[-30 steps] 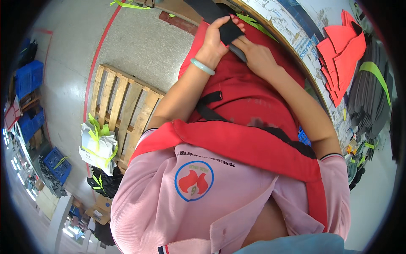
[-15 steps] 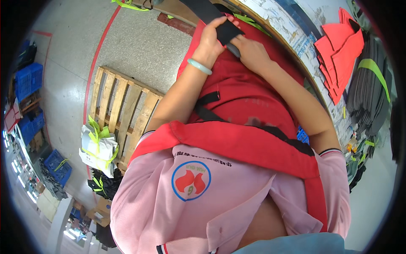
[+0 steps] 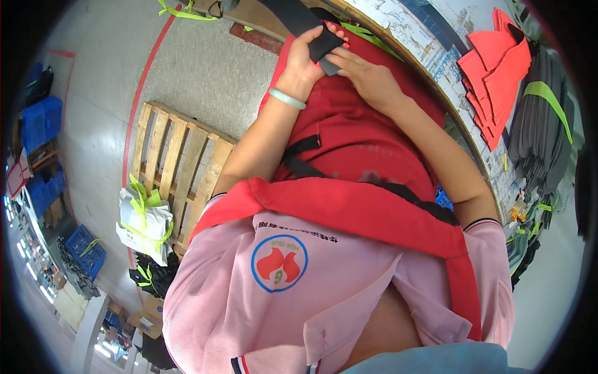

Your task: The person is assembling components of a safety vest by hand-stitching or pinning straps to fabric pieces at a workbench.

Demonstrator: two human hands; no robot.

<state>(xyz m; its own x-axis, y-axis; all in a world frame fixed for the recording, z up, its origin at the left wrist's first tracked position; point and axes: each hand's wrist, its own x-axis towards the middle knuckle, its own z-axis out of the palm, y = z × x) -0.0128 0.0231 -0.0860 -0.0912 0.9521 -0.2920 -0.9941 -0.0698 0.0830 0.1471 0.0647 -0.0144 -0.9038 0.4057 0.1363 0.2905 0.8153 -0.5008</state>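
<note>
My left hand, with a pale green bangle at its wrist, is closed around a long dark grey fabric strip. The strip runs up out of the palm towards the top edge, and a folded black part of it lies across the fingers. Its short grey end pokes out below, beside my right hand. The right fingertips press together at that end, partly hidden by the strip. Both hands are in front of my red apron.
On my right, a worktable carries red fabric pieces and a tied stack of dark grey pieces. To my left are a wooden pallet, a white bundle with yellow-green ties and blue crates.
Both hands have shifted slightly left with the strip. The right fingers have straightened and slid up along the strip's end, and more of that grey end shows.
</note>
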